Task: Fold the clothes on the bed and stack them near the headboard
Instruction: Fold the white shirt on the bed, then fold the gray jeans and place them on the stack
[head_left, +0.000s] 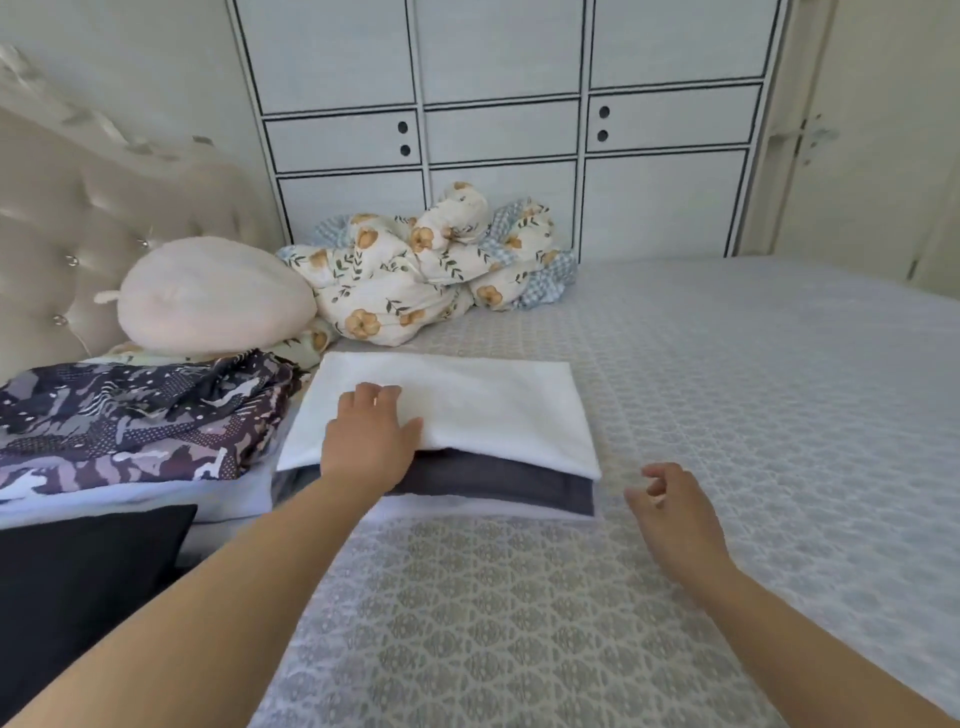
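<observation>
Hiding grey garment (493, 480): white towel (457, 410), left hand (371, 439).

No readable text, label, brand, number or sign appeared anywhere in the view.
</observation>
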